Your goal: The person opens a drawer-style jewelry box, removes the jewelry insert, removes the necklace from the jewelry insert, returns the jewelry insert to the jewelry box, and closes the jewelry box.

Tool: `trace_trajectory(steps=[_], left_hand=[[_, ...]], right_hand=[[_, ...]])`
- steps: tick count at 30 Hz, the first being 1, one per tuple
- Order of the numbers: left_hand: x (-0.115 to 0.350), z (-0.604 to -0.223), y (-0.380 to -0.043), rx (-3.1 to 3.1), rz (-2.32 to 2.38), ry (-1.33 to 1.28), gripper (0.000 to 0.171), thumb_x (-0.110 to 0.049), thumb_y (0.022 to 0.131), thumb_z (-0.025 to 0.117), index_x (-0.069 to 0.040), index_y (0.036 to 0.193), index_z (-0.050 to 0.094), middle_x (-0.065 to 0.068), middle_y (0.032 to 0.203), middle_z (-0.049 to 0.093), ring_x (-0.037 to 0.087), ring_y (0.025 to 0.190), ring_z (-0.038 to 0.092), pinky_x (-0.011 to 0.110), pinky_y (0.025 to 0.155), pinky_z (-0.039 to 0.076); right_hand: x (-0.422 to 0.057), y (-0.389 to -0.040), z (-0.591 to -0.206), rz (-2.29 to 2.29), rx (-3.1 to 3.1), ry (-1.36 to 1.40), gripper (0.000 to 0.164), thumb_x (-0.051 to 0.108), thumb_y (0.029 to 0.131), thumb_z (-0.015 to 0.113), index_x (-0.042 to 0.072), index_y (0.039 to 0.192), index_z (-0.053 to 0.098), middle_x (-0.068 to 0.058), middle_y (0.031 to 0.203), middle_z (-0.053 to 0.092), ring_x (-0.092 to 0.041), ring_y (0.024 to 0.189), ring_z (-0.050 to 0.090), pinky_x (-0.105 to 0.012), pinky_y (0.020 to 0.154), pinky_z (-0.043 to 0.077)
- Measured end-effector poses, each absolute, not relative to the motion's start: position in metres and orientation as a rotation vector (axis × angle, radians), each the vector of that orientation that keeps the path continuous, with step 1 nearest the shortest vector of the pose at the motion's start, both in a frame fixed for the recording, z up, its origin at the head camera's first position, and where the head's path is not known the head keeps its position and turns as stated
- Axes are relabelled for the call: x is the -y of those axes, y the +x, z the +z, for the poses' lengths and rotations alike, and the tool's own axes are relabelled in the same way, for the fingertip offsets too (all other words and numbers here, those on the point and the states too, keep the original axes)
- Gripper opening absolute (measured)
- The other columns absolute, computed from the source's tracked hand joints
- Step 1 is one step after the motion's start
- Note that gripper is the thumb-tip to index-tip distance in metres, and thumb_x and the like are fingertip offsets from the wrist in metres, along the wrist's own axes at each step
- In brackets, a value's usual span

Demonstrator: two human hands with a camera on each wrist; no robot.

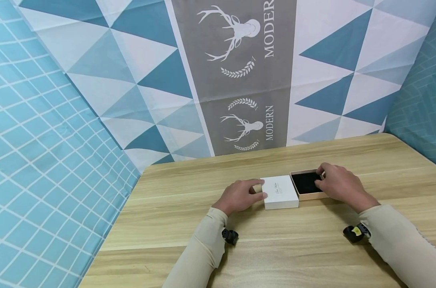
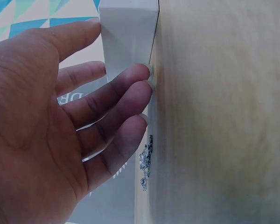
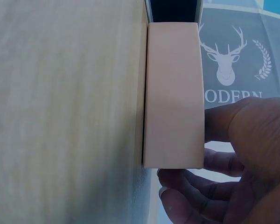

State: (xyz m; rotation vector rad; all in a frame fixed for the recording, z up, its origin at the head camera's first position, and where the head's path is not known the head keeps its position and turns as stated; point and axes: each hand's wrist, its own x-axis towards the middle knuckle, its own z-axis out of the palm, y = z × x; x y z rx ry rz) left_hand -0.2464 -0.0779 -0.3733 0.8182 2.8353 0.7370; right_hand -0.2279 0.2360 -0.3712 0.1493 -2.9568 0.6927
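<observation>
A white box lid (image 1: 280,190) with small lettering on top lies on the wooden table. Right beside it stands a shallow tan box base (image 1: 311,196) with a black lining (image 1: 306,182). My left hand (image 1: 241,196) touches the lid's left edge with thumb and forefinger, the other fingers loosely bent below. On the far side, my right hand (image 1: 342,183) grips the base's right end, two fingertips reaching inside the rim. The right wrist view shows the base's plain tan side (image 3: 175,98). A glittering silver chain-like thing (image 2: 144,163) lies beyond my left fingers; its kind is unclear.
The wooden table (image 1: 268,248) extends around both box parts. A patterned cloth (image 1: 246,88) with deer prints hangs behind its back edge. Blue cloths line the left and right sides. A small black device (image 1: 354,233) is strapped on each wrist.
</observation>
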Motion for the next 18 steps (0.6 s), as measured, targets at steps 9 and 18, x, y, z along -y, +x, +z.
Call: trace_trajectory(steps=[9,18], left_hand=[[0.0785,-0.3728,-0.2461,-2.829,0.744,0.827,0.049,-0.049,0.097,0.062,-0.028,0.141,0.059,-0.011,0.092,0.071,-0.001,0.077,0.061,0.026,0.069,0.048],[0.0784,-0.3724,-0.2458,-2.829,0.749,0.816,0.05,-0.05,0.096,0.062,-0.029,0.141,0.059,-0.01,0.093,0.072,-0.001,0.078,0.061,0.026,0.07,0.048]], right_hand=[[-0.2362,-0.2269,-0.3714,0.692,2.956,0.165,0.035,0.018,0.093,0.068,-0.005,0.118,0.06,-0.026,0.109,0.064,-0.029,0.078,0.061,-0.044,0.059,0.047],[-0.2357,-0.226,-0.3709,0.689,2.946,0.182,0.031,0.014,0.093,0.067,-0.005,0.116,0.061,-0.024,0.105,0.065,-0.028,0.077,0.061,-0.045,0.059,0.048]])
